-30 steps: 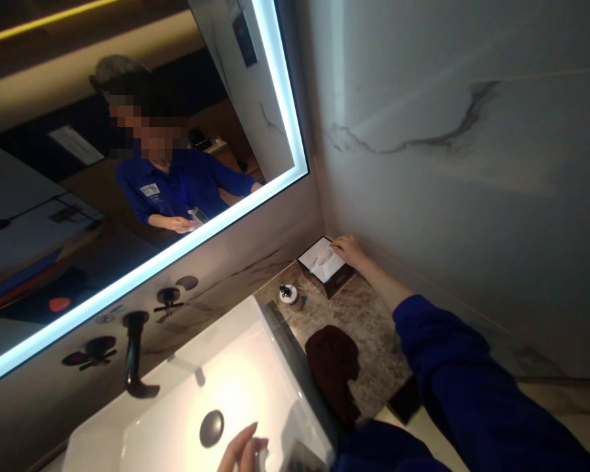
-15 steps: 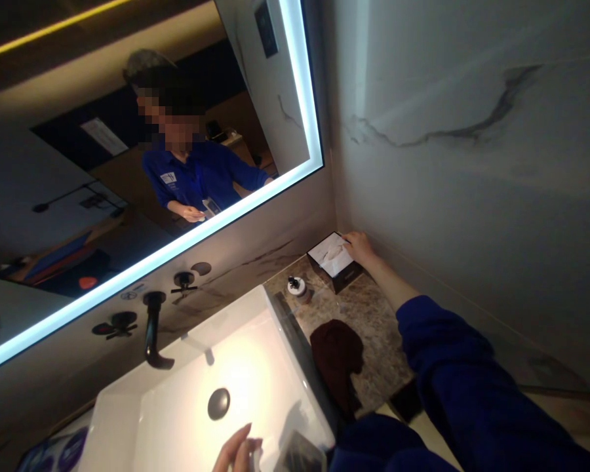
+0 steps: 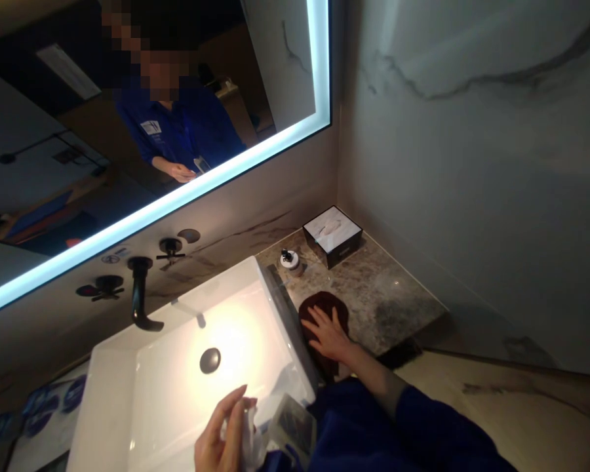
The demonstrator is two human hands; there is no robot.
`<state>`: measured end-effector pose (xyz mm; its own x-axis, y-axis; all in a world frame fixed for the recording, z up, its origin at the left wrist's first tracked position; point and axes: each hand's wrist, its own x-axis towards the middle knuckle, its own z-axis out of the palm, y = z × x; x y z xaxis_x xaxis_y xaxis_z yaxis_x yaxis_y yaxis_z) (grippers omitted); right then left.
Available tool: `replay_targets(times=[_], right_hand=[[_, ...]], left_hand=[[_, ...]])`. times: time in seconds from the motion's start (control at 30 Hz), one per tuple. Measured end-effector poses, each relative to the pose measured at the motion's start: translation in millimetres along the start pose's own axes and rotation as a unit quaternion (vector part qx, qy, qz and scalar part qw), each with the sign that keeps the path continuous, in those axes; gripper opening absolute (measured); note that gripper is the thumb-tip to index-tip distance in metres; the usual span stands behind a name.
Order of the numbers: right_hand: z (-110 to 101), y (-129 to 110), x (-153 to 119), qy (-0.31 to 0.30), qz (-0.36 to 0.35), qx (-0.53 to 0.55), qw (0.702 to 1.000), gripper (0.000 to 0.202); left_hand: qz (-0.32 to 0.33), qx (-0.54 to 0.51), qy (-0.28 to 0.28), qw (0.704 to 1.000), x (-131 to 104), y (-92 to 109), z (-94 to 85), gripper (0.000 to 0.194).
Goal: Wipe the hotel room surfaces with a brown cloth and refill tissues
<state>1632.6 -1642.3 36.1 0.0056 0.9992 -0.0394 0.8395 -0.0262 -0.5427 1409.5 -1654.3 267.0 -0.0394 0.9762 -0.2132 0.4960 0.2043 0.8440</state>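
Note:
My right hand [image 3: 328, 333] lies with spread fingers on top of a dark brown cloth [image 3: 341, 309], which rests bunched on the marble counter beside the basin. My left hand [image 3: 221, 432] is over the near part of the white basin [image 3: 132, 393], its fingers curled around a crumpled white tissue-like piece [image 3: 250, 432]. Close to that hand, a clear badge holder [image 3: 295, 423] hangs in front of the blue clothing. A tissue box [image 3: 332, 233] with a marbled top stands in the counter corner, apart from both hands.
A small bottle with a black pump and white top [image 3: 290, 260] stands between basin and tissue box. A black spout [image 3: 140, 301] and cross handles [image 3: 171, 248] come out of the wall. A lit mirror [image 3: 255, 157] hangs above. Purple-patterned packaging [image 3: 46, 410] lies left of the basin.
My right hand has moved from the tissue box down onto the brown cloth. More of my left hand and the white piece now shows. The view has tilted downward.

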Motion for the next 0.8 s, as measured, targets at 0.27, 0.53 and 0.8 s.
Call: replay_targets(times=[0.27,0.53,0.8], right_hand=[[-78,134,24,0.141,0.371,-0.086,0.914,0.064],[-46,43,38,0.035,0.144,-0.033,0.988,0.053],[-55,30,125,0.091,0.255,0.027,0.962,0.058]], left_hand=[[-0.003,0.016,0.023,1.0,-11,-9,-10.9,0.047],[-0.02,0.005,-0.046,0.999,-13,-21,7.8,0.049],[-0.02,-0.006,-0.005,1.0,-19,-25,7.3,0.043]])
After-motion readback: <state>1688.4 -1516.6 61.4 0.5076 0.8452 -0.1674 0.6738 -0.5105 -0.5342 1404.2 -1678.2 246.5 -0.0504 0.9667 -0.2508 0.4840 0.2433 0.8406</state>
